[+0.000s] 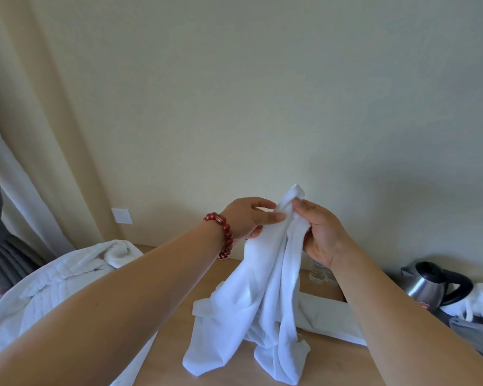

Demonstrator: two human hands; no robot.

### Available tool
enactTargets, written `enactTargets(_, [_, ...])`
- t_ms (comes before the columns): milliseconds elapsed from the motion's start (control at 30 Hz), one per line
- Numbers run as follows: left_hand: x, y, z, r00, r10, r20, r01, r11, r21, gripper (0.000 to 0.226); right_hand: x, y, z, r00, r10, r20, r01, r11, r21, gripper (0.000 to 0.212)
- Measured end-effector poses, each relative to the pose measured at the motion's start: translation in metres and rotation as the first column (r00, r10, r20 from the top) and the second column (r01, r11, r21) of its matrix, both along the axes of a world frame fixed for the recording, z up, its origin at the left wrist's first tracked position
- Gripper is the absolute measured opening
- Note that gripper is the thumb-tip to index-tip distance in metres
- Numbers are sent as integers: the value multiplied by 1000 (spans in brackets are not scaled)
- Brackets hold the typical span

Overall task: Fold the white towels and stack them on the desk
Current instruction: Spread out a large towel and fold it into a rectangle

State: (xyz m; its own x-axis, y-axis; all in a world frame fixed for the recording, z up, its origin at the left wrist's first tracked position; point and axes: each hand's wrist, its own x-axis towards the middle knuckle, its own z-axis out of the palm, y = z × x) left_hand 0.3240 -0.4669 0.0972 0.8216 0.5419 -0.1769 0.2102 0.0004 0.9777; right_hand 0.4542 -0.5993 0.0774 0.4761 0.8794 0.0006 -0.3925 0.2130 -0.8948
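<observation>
Towel point(258, 288), white, bunched, gripped at top by left hand point(248, 218) and right hand point(322, 232); lower end draped on desk point(173, 355), over folded towel point(326, 316).

Water bottles point(319, 273) mostly hidden behind right forearm, grey cloth point(477, 334) perhaps cut by edge

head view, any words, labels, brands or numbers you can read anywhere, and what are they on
None can be read.
Water bottles: label too small and mostly hidden behind the right forearm.
Kettle: a small red mark near its base, too blurred to read.
Wall plate: blank.
White towel held in both hands: no print or tag shows.
</observation>
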Motion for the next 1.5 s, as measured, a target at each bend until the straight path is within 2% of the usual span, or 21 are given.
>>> enactTargets(67, [0,-10,-2,996,-85,17,86,993,-79,28,-1,-1,1,1000,13,4,-13,1000,14,38])
enactTargets(167, [5,-12,-7,998,44,45,-34,981,-193,25,-1,-5,1,1000,9,-12,-8,1000,21,38])
enactTargets(267, [3,-6,-13,999,45,-10,-46,993,-106,17,1,-7,-1,1000,-5,-28,6,1000,14,42])
enactTargets(367, [-2,-9,-15,997,-80,-15,79,994,-73,36,2,-8,-3,999,-25,-46,26,1000,11,38])
enactTargets(433, [1,-16,-15,996,-81,-45,83,996,41,42,0,-9,-3,998,-31,-50,32,999,12,32])
enactTargets(533, [7,-25,-18,987,116,-107,-69,925,373,33,0,-8,-5,996,-62,-64,63,998,8,28])
enactTargets(667, [8,-36,-22,978,196,-77,-131,852,508,19,1,-4,-7,985,-169,-42,169,986,-2,24])
enactTargets(733, [7,-41,-20,976,210,-61,-121,750,650,18,3,-1,-10,969,-247,-19,246,969,-24,21])
enactTargets(767, [6,-43,-20,972,232,-27,-139,665,734,19,3,0,-10,959,-282,2,282,959,-25,21])
enactTargets(867, [4,-46,-19,927,232,294,-354,285,891,14,6,2,-10,929,-358,89,361,932,-14,15])
enactTargets(900, [4,-46,-19,908,204,366,-404,198,893,15,5,3,-10,918,-378,118,382,924,-6,15])
enactTargets(933, [4,-46,-18,905,180,385,-414,170,894,16,5,4,-11,911,-389,135,393,920,3,16])
enactTargets(967, [5,-48,-15,926,169,338,-371,237,898,15,5,5,-11,906,-401,137,403,915,12,17])
enactTargets(1033, [4,-60,-15,974,153,165,-218,464,859,22,2,7,-12,916,-391,84,393,920,1,18])
enactTargets(1067, [3,-67,-17,986,123,115,-163,530,833,26,1,8,-14,924,-380,51,381,924,-12,21])
enactTargets(1167, [2,-96,-23,995,-18,94,-65,587,807,27,-1,7,-14,953,-301,31,303,952,-49,43])
enactTargets(1233, [4,-109,-24,993,-46,112,-56,647,761,24,-5,4,-13,972,-214,-93,212,977,-40,51])
enactTargets(1300, [6,-107,-22,970,67,235,-218,675,705,20,-11,2,-9,966,-77,-248,88,995,36,43])
enactTargets(1400, [7,-93,-20,832,274,482,-549,536,642,33,-10,3,-13,939,10,-344,39,990,133,50])
enactTargets(1433, [8,-86,-21,806,334,489,-590,512,624,42,-9,2,-14,924,17,-383,45,987,154,51])
enactTargets(1500, [7,-76,-18,837,432,337,-546,607,578,50,-10,3,-14,913,22,-407,42,988,148,40])
